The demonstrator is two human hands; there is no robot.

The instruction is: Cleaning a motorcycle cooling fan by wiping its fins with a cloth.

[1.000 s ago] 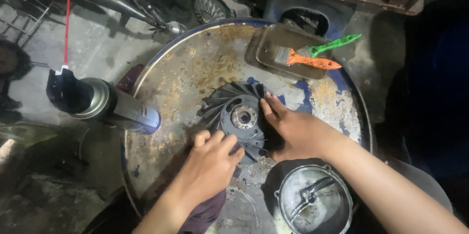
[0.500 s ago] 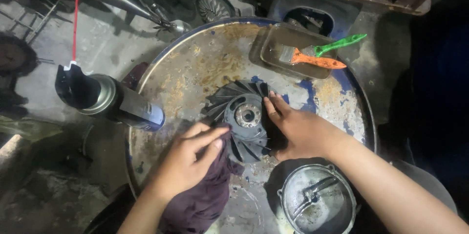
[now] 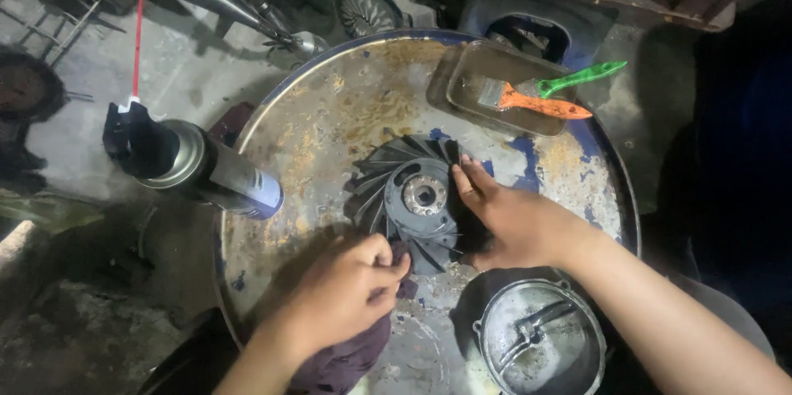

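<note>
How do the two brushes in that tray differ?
The orange brush lies lower in the tray, its handle pointing right, its metal band and bristles showing. The green brush lies above it, tilted up to the right, its handle reaching past the tray's rim and its head mostly hidden. Both are plastic-handled and rest untouched, away from the hands.

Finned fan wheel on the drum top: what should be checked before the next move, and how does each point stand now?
1. Right hand steadies the finned fan wheel: ok.
2. Left hand has a grip on the dark rag: ok.
3. Wheel lies flat on the drum top: ok.
4. Spray can stands clear of both hands: ok.
5. Fins clean: cannot tell.
</note>
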